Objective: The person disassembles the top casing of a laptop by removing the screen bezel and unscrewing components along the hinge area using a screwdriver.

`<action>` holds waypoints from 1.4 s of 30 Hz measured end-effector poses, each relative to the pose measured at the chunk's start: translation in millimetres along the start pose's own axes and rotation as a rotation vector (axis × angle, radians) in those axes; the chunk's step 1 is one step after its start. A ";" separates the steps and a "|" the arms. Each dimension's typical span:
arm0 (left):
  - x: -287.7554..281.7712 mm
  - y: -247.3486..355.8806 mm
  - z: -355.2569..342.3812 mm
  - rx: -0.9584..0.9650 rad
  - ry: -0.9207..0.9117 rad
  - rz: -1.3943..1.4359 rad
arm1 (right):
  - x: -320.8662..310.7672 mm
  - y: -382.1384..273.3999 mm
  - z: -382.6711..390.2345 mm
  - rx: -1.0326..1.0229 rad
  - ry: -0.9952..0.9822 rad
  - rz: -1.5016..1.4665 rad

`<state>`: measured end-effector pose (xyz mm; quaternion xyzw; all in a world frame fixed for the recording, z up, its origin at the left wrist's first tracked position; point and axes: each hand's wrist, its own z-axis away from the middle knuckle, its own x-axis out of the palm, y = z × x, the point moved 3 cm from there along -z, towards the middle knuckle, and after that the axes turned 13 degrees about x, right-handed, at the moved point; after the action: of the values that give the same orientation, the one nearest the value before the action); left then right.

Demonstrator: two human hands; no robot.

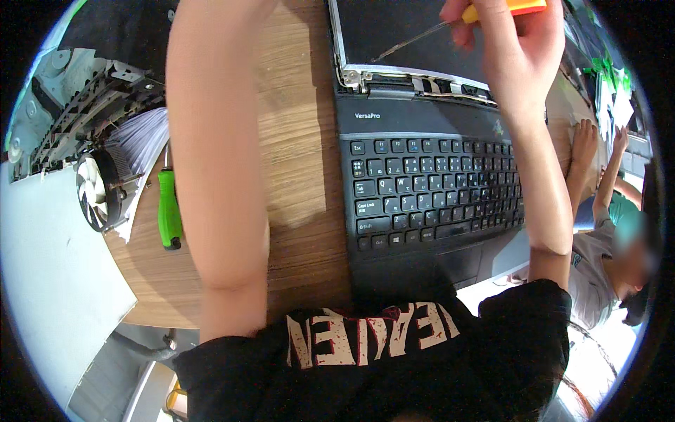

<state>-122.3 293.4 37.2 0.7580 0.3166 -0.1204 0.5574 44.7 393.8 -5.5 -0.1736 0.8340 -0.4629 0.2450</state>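
In my right hand point(529, 60) is a screwdriver point(508, 8) with a yellow and orange handle, the fingers wrapped round it. Its long thin shaft slants down to the left, and its tip appears over the lower left part of the dark screen panel point(401, 28). That panel belongs to an opened black laptop point(422, 125); its lower frame is off, leaving the metal hinge point(354, 78) and cables exposed. My left forearm point(218, 155) reaches up over the table, and the hand lies beyond the top edge of the picture.
Left of my forearm lie a green-handled screwdriver point(169, 211), a cooling fan with a heatsink point(95, 188), a stack of paper point(144, 141) and a dark metal chassis point(77, 105). The wooden table point(299, 162) runs under the laptop. Other people point(598, 274) sit at the right.
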 end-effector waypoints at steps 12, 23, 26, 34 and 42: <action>77.6 -69.4 58.6 0.021 0.179 0.268 | -11.5 3.2 -8.9 -0.034 -0.046 -0.033; 98.8 -65.2 53.0 0.030 0.071 -0.102 | -15.1 -6.1 -15.9 0.007 -0.033 -0.093; 104.2 -76.2 53.7 -0.074 0.110 0.077 | -18.6 0.2 -18.9 -0.012 -0.030 -0.097; 95.7 -87.5 50.4 -0.167 0.287 0.588 | -25.5 2.3 -29.6 -0.141 -0.052 -0.102; 92.1 -88.1 50.4 -0.334 0.206 0.944 | -20.7 -0.2 -33.6 -0.197 0.020 -0.075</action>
<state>-96.9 294.5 -97.4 0.7271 0.0079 0.2718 0.6304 42.5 427.4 15.0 -0.2232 0.8707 -0.3893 0.2011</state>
